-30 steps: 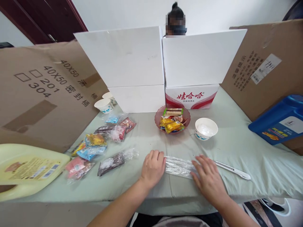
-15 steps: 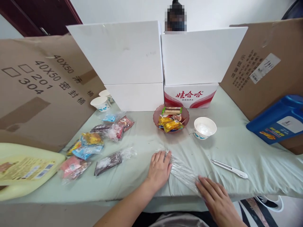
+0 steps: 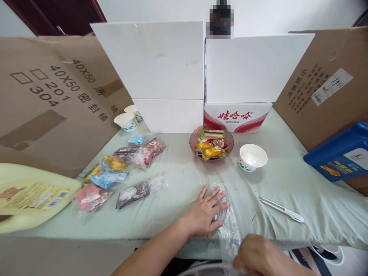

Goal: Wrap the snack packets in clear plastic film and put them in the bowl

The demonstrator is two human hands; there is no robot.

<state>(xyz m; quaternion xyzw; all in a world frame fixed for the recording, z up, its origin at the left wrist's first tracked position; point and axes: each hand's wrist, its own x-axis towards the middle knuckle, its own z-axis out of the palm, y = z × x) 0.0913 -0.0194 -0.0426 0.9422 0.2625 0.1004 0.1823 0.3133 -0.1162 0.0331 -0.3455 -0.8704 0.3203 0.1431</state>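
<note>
A long strip of crinkled clear plastic runs from the tabletop towards me, over the table's near edge. My left hand lies flat across its far part with fingers spread. At the near end my right hand is closed around the plastic, its fingertips partly hidden. Beyond them stands a pink glass bowl with wrapped snacks in it, next to a white paper cup with clear plastic inside. To the right lies a white utility knife.
Left on the table are several wrapped snacks, two paper cups and a yellow jug. A blue bottle stands right. White boxes and brown cartons wall the table. A person is behind.
My left hand has opened out flat and shifted slightly right. My right hand has drawn back towards me and closed on the plastic, which now stretches past the table edge. The view has shifted slightly.
</note>
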